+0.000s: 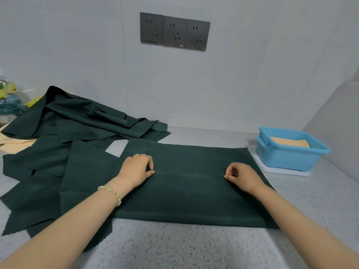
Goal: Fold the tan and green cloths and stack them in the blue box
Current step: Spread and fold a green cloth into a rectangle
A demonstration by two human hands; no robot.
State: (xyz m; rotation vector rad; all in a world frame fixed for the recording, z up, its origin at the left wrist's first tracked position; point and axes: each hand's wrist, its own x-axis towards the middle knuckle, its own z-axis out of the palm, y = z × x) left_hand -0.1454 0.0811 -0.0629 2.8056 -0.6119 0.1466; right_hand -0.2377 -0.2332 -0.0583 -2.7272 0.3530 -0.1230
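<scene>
– Grey speckled counter (174, 247) against a pale wall (252, 74), three dark sockets (174, 31) up top. Where's the cloth?

– Green cloth (184, 197) lies flat in the middle of the counter, dark and matte, with zigzag-cut edges. A straight line runs across it from hand to hand (it looks like the edge of a layer folded over).

– And the hands?

– Left hand (136, 169) has its fingers curled, with thumb and forefinger pinching the cloth at the left end of that line. Right hand (242, 176) does the same at the right end. The left wrist wears a bead bracelet (112, 193).

– What's around it?

– A rumpled pile (81, 117) of more green cloths sits to the left, heaped up against the wall and spilling forward. One of them touches or overlaps the flat cloth's left side. A tan cloth (13, 142) peeks out at the far left, under the pile. A jar (7, 101) stands behind it, partly hidden.

– And the box?

– Blue box (287, 158) is at the right, just beside the flat cloth's far corner, standing on a white tray (281, 170). A folded tan piece (289, 141) lies inside.
</scene>
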